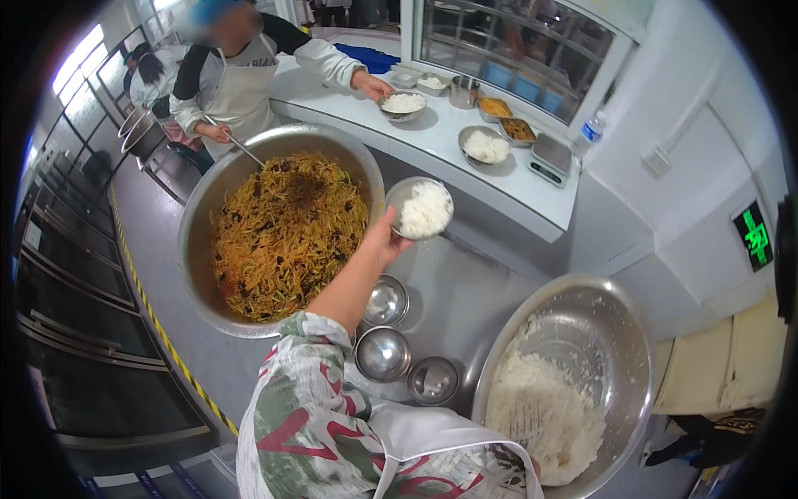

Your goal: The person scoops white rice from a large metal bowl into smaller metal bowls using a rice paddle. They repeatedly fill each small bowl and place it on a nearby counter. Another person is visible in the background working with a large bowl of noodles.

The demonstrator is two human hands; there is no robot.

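My left hand (381, 240) holds a steel bowl of white rice (426, 209), thumb over its rim, beside a big round metal basin (280, 140). Shredded vegetables with dark pieces (293, 243) fill much of that basin. Under my left forearm stand several steel bowls (383, 353) on a metal surface (455, 299). An oval steel basin (598, 324) at lower right contains cooked rice (542, 418) with groove marks. Only a sliver of skin by its near rim may be my right hand (535, 468); my apron (436, 430) hides the rest.
A co-worker (243, 81) holds a rice bowl (403, 106) and a metal utensil handle (234, 142) reaching into the vegetables. Along the white counter (430, 140) stand another rice bowl (485, 147), food containers (516, 130), a scale (552, 159) and a bottle (589, 132).
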